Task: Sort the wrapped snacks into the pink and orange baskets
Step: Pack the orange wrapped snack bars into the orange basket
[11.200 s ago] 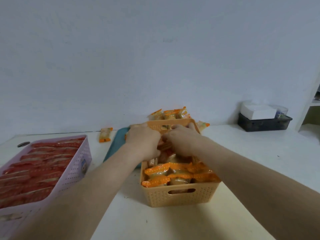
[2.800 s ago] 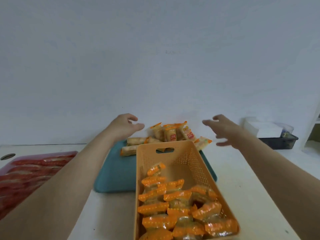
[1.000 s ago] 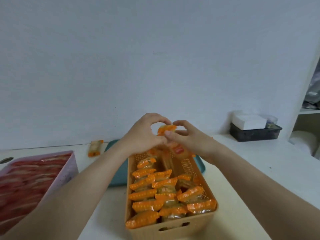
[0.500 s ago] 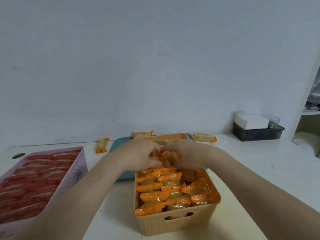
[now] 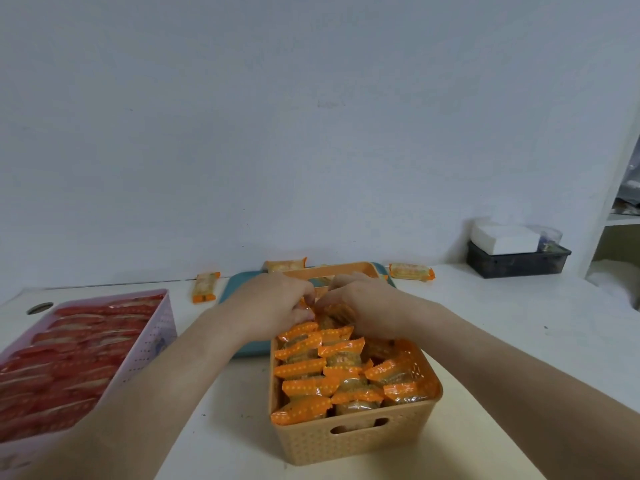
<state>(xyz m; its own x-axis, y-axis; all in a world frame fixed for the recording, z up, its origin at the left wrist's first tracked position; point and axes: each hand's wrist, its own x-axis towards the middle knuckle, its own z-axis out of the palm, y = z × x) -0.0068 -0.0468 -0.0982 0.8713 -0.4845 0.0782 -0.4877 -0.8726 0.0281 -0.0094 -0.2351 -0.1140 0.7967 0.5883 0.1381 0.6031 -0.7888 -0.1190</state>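
Note:
The orange basket (image 5: 353, 441) stands in front of me, packed with rows of orange-wrapped snacks (image 5: 311, 368). My left hand (image 5: 273, 306) and my right hand (image 5: 367, 306) are both down in the basket's far half, fingers curled around orange-wrapped snacks there. The pink basket (image 5: 156, 327) at the left is filled with red-wrapped snacks (image 5: 69, 351). Three loose orange-wrapped snacks lie behind: one (image 5: 206, 287) left of the teal tray (image 5: 235, 289), one (image 5: 285, 265) on the tray's far edge, one (image 5: 410, 271) on the table to the right.
A dark bin (image 5: 517, 261) holding a white box stands against the wall at the back right. A white shelf unit (image 5: 620, 220) rises at the right edge. A round hole (image 5: 40, 307) is in the tabletop at the far left.
Both hands came down from above the basket, carrying orange-wrapped snacks, and now press them into its far half. Since half a second ago the hands have barely shifted.

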